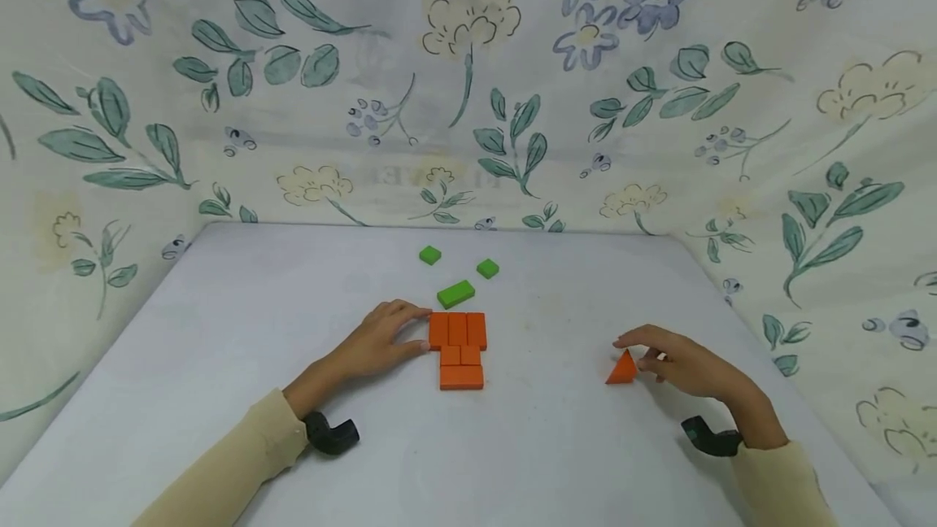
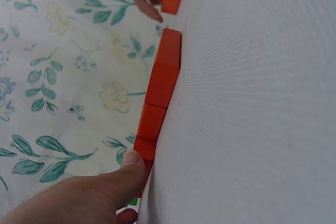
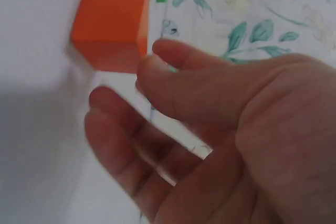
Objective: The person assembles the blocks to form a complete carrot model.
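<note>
On the white table lies a flat group of orange blocks, set edge to edge, with a wider row at the far end. At its left side my left hand rests with thumb and index finger spread, their tips right at the block edges. The thumb lies against the side of the row in the left wrist view. Well to the right stands an orange triangular block. My right hand hovers around it, index finger arched over the top and thumb beside it, the fingers loosely bent and not closed on it.
Beyond the orange group lie a green rectangular block and two small green blocks, one at the left and another at the right. Floral cloth hangs behind and beside the table. Both wrists wear a black device.
</note>
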Demonstrator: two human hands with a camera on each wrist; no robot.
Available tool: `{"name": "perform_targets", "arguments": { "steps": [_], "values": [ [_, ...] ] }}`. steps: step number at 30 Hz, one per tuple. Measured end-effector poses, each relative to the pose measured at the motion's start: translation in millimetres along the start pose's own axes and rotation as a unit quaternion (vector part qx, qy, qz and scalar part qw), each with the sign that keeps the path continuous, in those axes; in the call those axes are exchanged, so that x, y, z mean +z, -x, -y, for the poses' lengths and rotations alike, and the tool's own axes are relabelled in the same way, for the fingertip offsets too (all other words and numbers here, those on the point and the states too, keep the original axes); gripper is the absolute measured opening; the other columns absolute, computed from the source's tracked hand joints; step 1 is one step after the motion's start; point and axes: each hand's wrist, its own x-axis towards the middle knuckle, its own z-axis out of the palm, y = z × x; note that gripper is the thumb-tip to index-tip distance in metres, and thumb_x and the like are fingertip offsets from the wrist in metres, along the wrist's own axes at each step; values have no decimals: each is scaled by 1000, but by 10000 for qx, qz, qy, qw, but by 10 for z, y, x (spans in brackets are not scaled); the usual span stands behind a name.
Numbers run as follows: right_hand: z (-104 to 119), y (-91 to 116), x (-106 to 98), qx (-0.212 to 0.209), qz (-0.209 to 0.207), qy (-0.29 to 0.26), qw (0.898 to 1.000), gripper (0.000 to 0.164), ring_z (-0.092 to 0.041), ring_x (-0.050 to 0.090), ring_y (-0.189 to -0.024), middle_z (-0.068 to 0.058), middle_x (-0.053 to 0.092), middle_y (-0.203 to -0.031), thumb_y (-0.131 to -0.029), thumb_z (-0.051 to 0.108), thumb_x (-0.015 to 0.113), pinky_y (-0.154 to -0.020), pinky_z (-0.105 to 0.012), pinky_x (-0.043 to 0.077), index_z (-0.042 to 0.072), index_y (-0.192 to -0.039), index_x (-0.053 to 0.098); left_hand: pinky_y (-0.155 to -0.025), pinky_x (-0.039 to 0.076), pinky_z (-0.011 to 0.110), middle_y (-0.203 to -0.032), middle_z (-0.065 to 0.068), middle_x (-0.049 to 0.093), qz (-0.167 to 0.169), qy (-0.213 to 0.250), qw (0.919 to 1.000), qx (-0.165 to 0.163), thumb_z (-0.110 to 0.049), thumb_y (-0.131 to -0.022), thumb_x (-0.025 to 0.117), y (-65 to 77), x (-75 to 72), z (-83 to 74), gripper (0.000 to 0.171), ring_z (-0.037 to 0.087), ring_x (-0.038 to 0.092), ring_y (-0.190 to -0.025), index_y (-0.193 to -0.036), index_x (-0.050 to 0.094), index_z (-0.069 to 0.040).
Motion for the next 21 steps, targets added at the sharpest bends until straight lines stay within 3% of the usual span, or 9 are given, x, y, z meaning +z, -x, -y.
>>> {"name": "perform_targets", "arguments": {
  "steps": [3,8,15,21],
  "values": [
    [-63,15,5,-253,22,17,9997,28,-12,63,-94,-10,68,-121,-96,5,63,-78,-23,55,10,-123,66,-109,39,56,-139,5,55,-23,50,10000,49,-36,-92,72,3,-15,8,54,30,45,-133,-142,55,-21],
    [-90,9,29,-138,154,8,9998,21,-5,61,-94,-3,71,-112,-94,14,68,-82,-20,53,15,-116,71,-109,40,56,-139,4,55,-5,41,10000,25,-38,-93,71,17,1,38,54,28,45,-133,-142,54,-23],
    [-75,-23,88,-428,259,54,9987,17,-4,59,-91,-1,70,-107,-93,13,70,-81,-19,53,16,-110,71,-111,38,55,-140,3,54,-32,34,10000,43,-38,-92,71,2,-8,42,54,28,44,-135,-142,54,-24],
    [-47,-71,176,-951,-48,255,9951,9,-1,57,-84,4,68,-95,-91,17,73,-76,-19,53,18,-99,68,-111,38,55,-140,2,54,11,12,10000,34,-38,-92,72,-3,2,48,55,27,44,-135,-142,54,-25]
  ]
}}
